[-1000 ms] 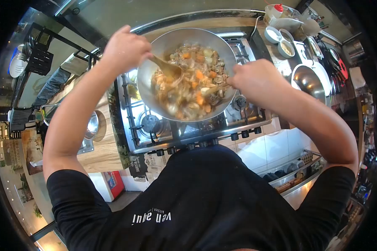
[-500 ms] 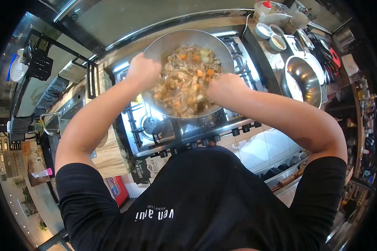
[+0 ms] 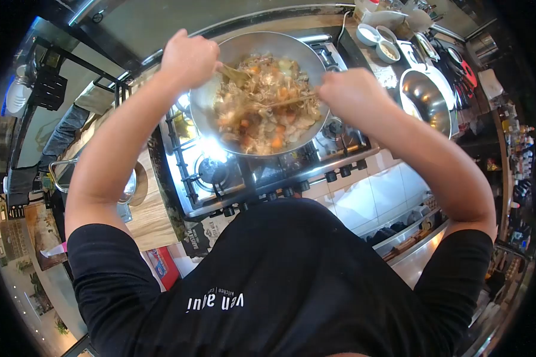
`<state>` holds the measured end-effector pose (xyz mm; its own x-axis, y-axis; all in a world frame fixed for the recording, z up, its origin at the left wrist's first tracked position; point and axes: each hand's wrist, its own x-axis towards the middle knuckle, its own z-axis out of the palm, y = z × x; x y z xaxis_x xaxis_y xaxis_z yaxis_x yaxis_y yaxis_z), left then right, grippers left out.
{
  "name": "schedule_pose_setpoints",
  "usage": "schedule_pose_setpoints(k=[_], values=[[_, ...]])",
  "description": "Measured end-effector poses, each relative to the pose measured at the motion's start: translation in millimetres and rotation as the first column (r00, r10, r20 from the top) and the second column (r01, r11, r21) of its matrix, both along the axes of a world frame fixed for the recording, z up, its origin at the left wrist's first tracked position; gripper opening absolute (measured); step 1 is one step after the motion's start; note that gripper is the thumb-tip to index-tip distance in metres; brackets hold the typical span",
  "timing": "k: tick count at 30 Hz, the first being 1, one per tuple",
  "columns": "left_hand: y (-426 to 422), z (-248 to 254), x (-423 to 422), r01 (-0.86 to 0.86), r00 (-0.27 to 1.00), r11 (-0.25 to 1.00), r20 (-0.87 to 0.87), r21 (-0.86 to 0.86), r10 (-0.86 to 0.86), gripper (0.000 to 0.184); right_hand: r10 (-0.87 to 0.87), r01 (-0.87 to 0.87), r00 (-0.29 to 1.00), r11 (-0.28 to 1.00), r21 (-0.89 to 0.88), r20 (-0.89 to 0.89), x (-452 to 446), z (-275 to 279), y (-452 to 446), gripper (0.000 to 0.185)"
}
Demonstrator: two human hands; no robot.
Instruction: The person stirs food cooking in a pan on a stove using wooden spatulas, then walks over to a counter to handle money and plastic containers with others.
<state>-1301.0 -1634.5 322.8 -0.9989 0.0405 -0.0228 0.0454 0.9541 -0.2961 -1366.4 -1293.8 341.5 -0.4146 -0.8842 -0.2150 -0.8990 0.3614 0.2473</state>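
Tan wooden spoon [image 3: 235, 74] in left hand [image 3: 192, 59], slim wooden utensil [image 3: 293, 100] in right hand [image 3: 348, 92], both gripped, stirring orange-flecked food [image 3: 286, 122] in round grey pan [image 3: 256, 43]; next stroke seemingly needing rim clearance.

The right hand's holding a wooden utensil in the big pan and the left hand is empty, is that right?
Not quite: in the head view, the left hand grips a wooden utensil too. The right hand does hold the other utensil in the big pan.

Our left hand [image 3: 190, 59] is out at eleven o'clock, fingers curled closed, left elbow [image 3: 95, 208] bent outward. Our right hand [image 3: 352, 92] is at one o'clock, closed and slightly blurred, right elbow [image 3: 473, 214] bent wide too
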Motion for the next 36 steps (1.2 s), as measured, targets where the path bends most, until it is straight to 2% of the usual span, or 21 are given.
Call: schedule_pose_setpoints(k=[2, 3, 5, 7, 9, 11, 14, 18, 20, 21, 23, 25, 27, 28, 29, 30, 31, 32, 34, 36], values=[[-4.7, 8.7, -8.5, -0.015, 0.998, 0.959, 0.056, -0.284, 0.032, 0.021, -0.014, 0.014, 1.0, 0.999, 0.038, 0.001, -5.5, 25.9, 0.0, 0.011], [-7.5, 4.2, -11.0, -0.014, 0.997, 0.959, 0.063, -0.283, 0.033, 0.021, 0.02, -0.018, 0.999, 0.996, 0.091, -0.025, -7.1, 36.4, -0.4, 0.011], [-10.5, -7.4, -12.9, 0.075, 0.984, 0.915, 0.178, -0.395, -0.004, 0.017, 0.058, -0.052, 0.997, 0.989, 0.142, -0.041, -9.2, 35.9, -3.7, 0.012], [-2.6, -25.3, -4.5, 0.065, 0.966, 0.922, 0.255, -0.381, 0.038, 0.017, 0.084, -0.094, 0.995, 0.958, 0.271, 0.047, -8.6, 25.6, -11.7, 0.009], [11.1, -37.3, 6.6, 0.052, 0.941, 0.927, 0.328, -0.372, 0.079, 0.018, 0.142, -0.156, 0.987, 0.965, 0.21, 0.078, -6.1, -0.8, -19.3, 0.009], [24.8, -43.3, 18.1, -0.075, 0.908, 0.976, 0.392, -0.206, 0.152, 0.026, 0.287, -0.304, 0.944, 0.947, 0.098, 0.161, -8.6, -28.5, -29.9, 0.007], [39.9, -50.4, 28.5, -0.167, 0.873, 0.978, 0.443, -0.123, 0.205, 0.034, 0.301, -0.32, 0.939, 0.941, 0.105, 0.169, -13.3, -43.2, -38.0, 0.008], [45.3, -44.3, 27.9, -0.283, 0.839, 0.954, 0.457, -0.098, 0.296, 0.035, 0.362, -0.375, 0.92, 0.924, 0.068, 0.149, -22.2, -64.1, -29.6, 0.009], [41.7, -30.0, 27.1, -0.345, 0.852, 0.938, 0.408, -0.034, 0.328, 0.034, 0.377, -0.375, 0.919, 0.926, -0.045, 0.118, -26.8, -65.5, -23.4, 0.01], [36.5, -25.8, 25.8, -0.352, 0.849, 0.935, 0.409, -0.034, 0.335, 0.034, 0.384, -0.382, 0.915, 0.923, -0.045, 0.119, -31.6, -64.5, -20.8, 0.01], [27.4, -14.4, 21.6, -0.347, 0.897, 0.938, 0.287, -0.018, 0.338, 0.031, 0.328, -0.323, 0.943, 0.943, -0.081, 0.057, -41.1, -50.7, -18.1, 0.009], [24.9, 5.1, 18.4, -0.335, 0.902, 0.942, 0.286, -0.017, 0.325, 0.03, 0.31, -0.307, 0.95, 0.949, -0.074, 0.028, -48.3, -32.5, -15.7, 0.008], [15.6, 17.2, 20.4, -0.252, 0.948, 0.965, 0.182, -0.075, 0.261, 0.023, 0.272, -0.277, 0.961, 0.947, -0.165, -0.052, -60.0, -16.8, -9.9, 0.008], [11.7, 23.8, 24.2, -0.254, 0.947, 0.964, 0.184, -0.077, 0.264, 0.023, 0.268, -0.277, 0.96, 0.953, -0.121, -0.086, -62.8, -5.2, -6.2, 0.008], [8.3, 30.5, 30.8, -0.229, 0.955, 0.959, 0.153, -0.166, 0.254, 0.02, 0.27, -0.279, 0.959, 0.952, -0.123, -0.084, -64.3, 4.3, -2.8, 0.008], [7.4, 36.6, 37.6, -0.204, 0.962, 0.945, 0.124, -0.255, 0.241, 0.02, 0.205, -0.21, 0.975, 0.976, -0.063, -0.082, -64.6, 12.2, 0.9, 0.01], [9.9, 42.1, 45.6, -0.204, 0.961, 0.944, 0.13, -0.258, 0.243, 0.02, 0.137, -0.138, 0.987, 0.99, -0.002, -0.082, -63.6, 17.5, 5.7, 0.016], [15.0, 47.6, 55.4, -0.18, 0.965, 0.946, 0.139, -0.27, 0.224, 0.02, 0.116, -0.119, 0.99, 0.992, -0.04, -0.083, -60.8, 20.5, 13.1, 0.015], [33.5, 59.9, 71.2, -0.154, 0.967, 0.946, 0.153, -0.285, 0.204, 0.021, 0.145, -0.147, 0.987, 0.988, -0.035, -0.066, -54.1, 22.7, 26.1, 0.012], [60.8, 71.4, 80.3, -0.119, 0.923, 0.975, 0.34, -0.187, 0.178, 0.019, 0.176, -0.177, 0.983, 0.984, -0.033, -0.052, -45.7, 24.4, 36.3, 0.01]])
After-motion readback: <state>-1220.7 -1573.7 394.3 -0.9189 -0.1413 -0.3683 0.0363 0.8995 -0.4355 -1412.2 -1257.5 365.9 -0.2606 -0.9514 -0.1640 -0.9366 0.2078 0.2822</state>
